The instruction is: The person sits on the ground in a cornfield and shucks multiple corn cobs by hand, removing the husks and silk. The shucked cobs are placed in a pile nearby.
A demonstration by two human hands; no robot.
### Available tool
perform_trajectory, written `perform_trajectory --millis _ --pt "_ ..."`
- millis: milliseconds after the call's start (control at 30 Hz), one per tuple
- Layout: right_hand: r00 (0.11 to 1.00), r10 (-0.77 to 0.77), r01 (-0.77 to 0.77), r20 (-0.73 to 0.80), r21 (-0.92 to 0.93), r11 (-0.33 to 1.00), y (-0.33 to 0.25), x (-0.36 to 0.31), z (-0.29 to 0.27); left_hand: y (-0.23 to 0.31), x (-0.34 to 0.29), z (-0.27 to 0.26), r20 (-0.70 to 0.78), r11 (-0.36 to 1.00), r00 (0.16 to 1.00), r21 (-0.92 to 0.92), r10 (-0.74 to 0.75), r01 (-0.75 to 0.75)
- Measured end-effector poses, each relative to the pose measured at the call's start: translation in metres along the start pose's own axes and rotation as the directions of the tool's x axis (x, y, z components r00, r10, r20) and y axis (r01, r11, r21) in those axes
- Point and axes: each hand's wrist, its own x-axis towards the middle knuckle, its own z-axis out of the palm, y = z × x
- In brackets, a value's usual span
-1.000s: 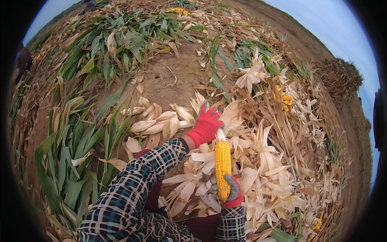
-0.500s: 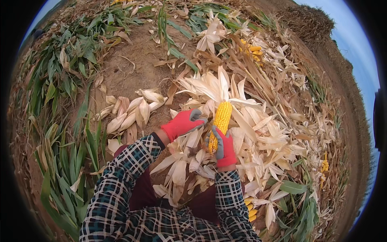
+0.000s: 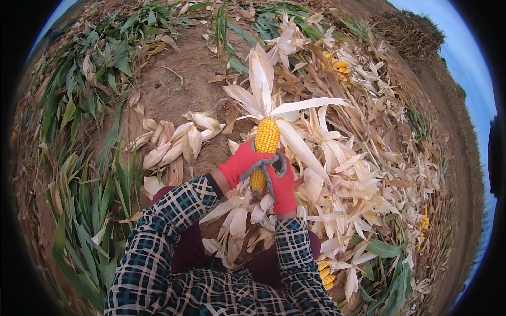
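Note:
A yellow ear of corn (image 3: 267, 136) stands out between my two gloved hands, its pale dry husk (image 3: 262, 79) peeled back and splayed around the far end. My left hand (image 3: 245, 162), in a red glove with grey fingers, wraps the ear from the left. From the right, my right hand (image 3: 281, 181), gloved the same way, grips its lower part, thumb and fingers close to the left hand's. Some of the fingertips are hidden behind the ear. Under and to the right of it lies a heap of empty dry husks (image 3: 337, 181).
Several unpeeled ears in pale husks (image 3: 182, 139) lie on bare soil to the left. Husked ears show at the far right (image 3: 340, 66), beside my right forearm (image 3: 326, 275) and at the right edge (image 3: 424, 221). Green stalks (image 3: 84, 221) cover the left side.
My left hand has moved right and closed on the ear, which only my right hand held before. The ear has shifted left, its husk leaves now spread wider and farther out.

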Motion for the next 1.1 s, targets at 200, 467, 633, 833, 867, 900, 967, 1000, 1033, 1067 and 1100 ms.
perform_trajectory --millis 200,467,633,833,867,900,967,1000,1033,1067,1100 --pt "0.994 -0.021 -0.041 0.108 0.540 0.841 -0.018 0.009 -0.022 0.021 -0.011 0.000 -0.028 0.998 0.999 0.048 -0.040 0.041" --pt "0.988 0.139 -0.079 -0.065 0.561 0.824 -0.011 0.017 -0.035 -0.017 -0.021 0.008 0.224 0.964 0.957 0.233 -0.184 0.130" --pt "0.924 0.068 0.117 -0.377 0.447 0.887 -0.019 0.026 -0.057 -0.027 -0.026 0.014 0.127 0.852 0.959 0.499 -0.255 0.160" --pt "0.836 -0.292 0.281 -0.464 -0.095 0.955 -0.030 0.012 -0.046 -0.043 -0.023 0.011 0.153 0.820 0.967 0.566 -0.204 0.083" --pt "0.855 -0.233 0.278 -0.463 0.030 0.960 -0.034 0.012 -0.044 -0.046 -0.022 0.011 0.153 0.794 0.971 0.605 -0.185 0.056" --pt "0.891 -0.077 0.245 -0.448 0.332 0.911 -0.052 0.015 -0.037 -0.045 -0.022 0.013 0.157 0.766 0.974 0.642 -0.166 0.027" --pt "0.968 -0.022 0.204 -0.250 0.734 0.648 -0.049 0.018 -0.044 -0.043 -0.026 0.016 0.173 0.782 0.961 0.619 -0.216 0.064" --pt "0.981 -0.141 0.186 -0.131 0.841 0.508 -0.031 0.021 -0.064 -0.040 -0.028 0.021 0.190 0.790 0.952 0.608 -0.238 0.076" --pt "0.962 -0.272 0.124 -0.024 0.925 0.359 -0.027 0.023 -0.072 -0.042 -0.029 0.021 0.213 0.835 0.952 0.546 -0.219 0.071" --pt "0.968 -0.252 0.073 -0.017 0.974 0.214 -0.021 0.022 -0.077 -0.044 -0.032 0.022 0.234 0.874 0.952 0.481 -0.200 0.065" --pt "0.972 -0.233 0.021 -0.006 0.998 0.061 -0.025 0.021 -0.076 -0.042 -0.034 0.025 0.252 0.908 0.951 0.414 -0.179 0.061"
